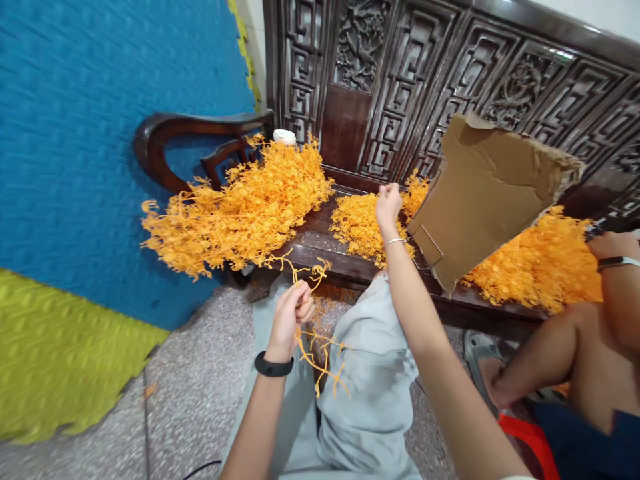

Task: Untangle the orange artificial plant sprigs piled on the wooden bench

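Note:
My left hand [294, 310] is closed around an orange branching plastic stem [325, 360], whose thin twigs stick out above and below the fist over my lap. Further forward, my right hand [389, 201] is closed just above a smaller heap of orange plastic sprigs [357, 223] on the dark wooden bench [320, 230]. Whatever its fingers pinch, if anything, is too small or hidden to make out. A large pile of the same orange sprigs [250, 207] lies to the left, at the armrest end of the bench.
A bent cardboard piece [495, 180] stands on the bench, with a wire loop [430, 245] at its lower left. Behind it lies another orange pile [545, 260], beside a co-worker's hand [613, 245]. A curved armrest [155, 150] and blue foam mat [100, 133] border the left.

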Motion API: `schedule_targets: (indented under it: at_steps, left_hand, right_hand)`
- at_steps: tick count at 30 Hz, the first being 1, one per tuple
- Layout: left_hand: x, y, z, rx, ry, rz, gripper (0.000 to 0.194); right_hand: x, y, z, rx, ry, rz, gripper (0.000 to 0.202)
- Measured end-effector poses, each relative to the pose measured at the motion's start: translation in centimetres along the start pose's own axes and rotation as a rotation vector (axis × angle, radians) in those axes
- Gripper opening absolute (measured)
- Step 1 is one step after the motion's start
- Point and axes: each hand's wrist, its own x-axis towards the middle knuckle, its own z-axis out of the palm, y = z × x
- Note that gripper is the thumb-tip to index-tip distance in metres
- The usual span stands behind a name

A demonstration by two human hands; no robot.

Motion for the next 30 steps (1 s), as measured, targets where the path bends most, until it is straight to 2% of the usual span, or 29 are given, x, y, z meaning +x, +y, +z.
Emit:
schedule_targets:
  at_steps: [1, 3, 6, 11, 16, 23, 26, 30]
  left_hand:
    - [-0.1, 0.2, -0.2, -0.005, 0.007, 0.008, 0.032]
    - [-0.1, 0.5, -0.5, -0.023, 0.015, 0.018, 0.032]
    - [0.2, 0.6, -0.8, -0.04, 0.015, 0.014, 0.032]
    - [0.6, 0.1, -0.4, -0.013, -0.013, 0.002, 0.031]
    - [0.5, -0.1, 0.3, 0.025, -0.007, -0.024, 0.032]
    - [0.7, -0.1, -0.2, -0.002, 0.001, -0.006, 0.03]
    - [0.8, -0.1, -0.5, -0.03, -0.004, -0.004, 0.03]
    - [0.6, 0.1, -0.5, -0.024, 0.015, -0.003, 0.031]
  right_hand:
    - [0.9, 1.6, -0.3, 0.009, 0.014, 0.038, 0.02]
    - [1.8, 4.8, -0.4, 0.09, 0.011, 0.211, 0.015]
    - [1.9, 8.2, 0.2, 0.187, -0.058, 0.431, 0.014]
    - [1.8, 9.7, 0.8, 0.232, -0.118, 0.452, 0.023]
    - [1.7, 9.0, 0.3, 0.265, -0.186, 0.367, 0.036]
    - [0.1, 4.3, -0.9, 0.487, -0.464, 0.237, 0.012]
    - [-1.2, 2.4, -1.7, 0.573, -0.7, 0.121, 0.012]
    - [-3.1, 0.9, -2.2, 0.545, -1.173, -0.037, 0.016]
